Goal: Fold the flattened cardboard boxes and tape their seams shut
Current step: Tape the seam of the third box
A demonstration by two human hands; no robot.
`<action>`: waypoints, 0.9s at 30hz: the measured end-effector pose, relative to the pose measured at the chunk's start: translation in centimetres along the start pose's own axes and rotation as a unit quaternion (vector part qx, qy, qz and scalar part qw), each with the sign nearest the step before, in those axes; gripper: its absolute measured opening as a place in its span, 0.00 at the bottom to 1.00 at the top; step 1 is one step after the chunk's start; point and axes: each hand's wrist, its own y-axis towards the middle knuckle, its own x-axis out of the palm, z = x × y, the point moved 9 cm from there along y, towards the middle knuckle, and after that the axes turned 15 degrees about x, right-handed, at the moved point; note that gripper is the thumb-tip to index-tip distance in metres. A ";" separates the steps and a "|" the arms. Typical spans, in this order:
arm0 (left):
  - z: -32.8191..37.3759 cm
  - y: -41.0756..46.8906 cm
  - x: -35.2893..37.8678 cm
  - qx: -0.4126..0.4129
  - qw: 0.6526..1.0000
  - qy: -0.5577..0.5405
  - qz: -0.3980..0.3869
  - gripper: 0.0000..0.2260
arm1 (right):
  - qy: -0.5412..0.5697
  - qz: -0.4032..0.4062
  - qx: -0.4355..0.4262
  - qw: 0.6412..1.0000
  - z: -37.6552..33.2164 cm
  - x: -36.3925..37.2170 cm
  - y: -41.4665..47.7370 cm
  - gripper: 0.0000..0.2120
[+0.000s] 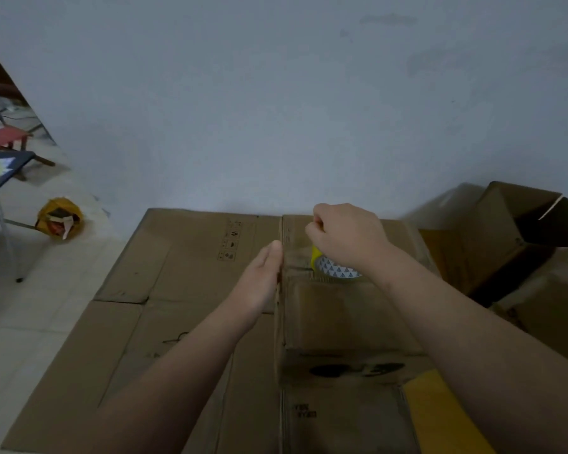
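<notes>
**Tape roll half hidden under right hand**

Left hand [259, 276]: flat, fingers together, edge-on against cardboard box [348, 322] seam. Right hand [345, 237]: fisted; pinching tape end? can't tell. Tape roll [336, 268] just below it, mostly covered. Flattened cardboard [184, 290] left, on floor.

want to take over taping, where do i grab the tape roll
Grip the tape roll across its outer rim, from above and the right. It stands on edge on the box, mostly covered by the right hand, so only the near face shows.

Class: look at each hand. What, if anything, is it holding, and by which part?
Right hand grips the tape roll from above, near its top. Left hand holds nothing, pressed flat against the cardboard box.
</notes>
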 end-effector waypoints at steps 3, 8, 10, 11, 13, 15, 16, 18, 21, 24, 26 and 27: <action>0.5 -1.4 3.1 -0.009 0.987 0.090 -0.132 0.36 | 0.084 0.044 0.009 0.995 0.4 -0.8 -0.3 0.14; -0.4 -2.0 3.7 -0.027 0.992 0.031 -0.122 0.41 | 0.301 0.116 0.046 0.946 5.3 -1.6 -1.7 0.16; -0.3 -2.0 3.5 -0.036 0.994 0.017 -0.099 0.40 | 0.245 0.042 0.125 0.961 9.0 1.1 -1.9 0.31; -0.2 -2.0 3.5 -0.036 0.995 0.021 -0.095 0.39 | 0.236 0.000 0.180 0.955 11.3 2.4 -2.3 0.36; -0.4 -1.9 3.4 -0.042 0.995 0.022 -0.087 0.39 | 0.233 -0.073 0.258 0.935 15.8 4.7 -3.5 0.42; -0.4 -1.9 3.4 -0.048 0.996 0.025 -0.077 0.39 | 0.228 -0.129 0.281 0.923 18.0 5.9 -4.5 0.45; -0.4 -1.9 3.4 -0.047 0.996 0.024 -0.069 0.39 | 0.240 -0.145 0.280 0.918 18.2 6.1 -4.7 0.47; -0.3 -1.7 3.4 -0.048 0.998 0.004 -0.047 0.39 | 0.264 -0.157 0.270 0.913 17.9 6.0 -4.7 0.47; 0.7 -1.4 2.5 -0.038 0.999 0.001 -0.027 0.41 | 0.254 -0.159 0.258 0.919 17.2 5.5 -4.1 0.39; 2.2 -1.0 0.7 -0.014 1.000 0.001 -0.007 0.44 | 0.241 -0.149 0.228 0.932 15.8 4.1 -3.1 0.39; 3.1 -1.0 -0.8 -0.001 1.000 -0.012 0.019 0.42 | 0.238 -0.129 0.207 0.940 14.3 2.8 -2.5 0.39; 3.5 -1.0 -1.6 0.004 0.999 -0.016 0.029 0.41 | 0.235 -0.122 0.199 0.944 13.5 2.3 -2.1 0.39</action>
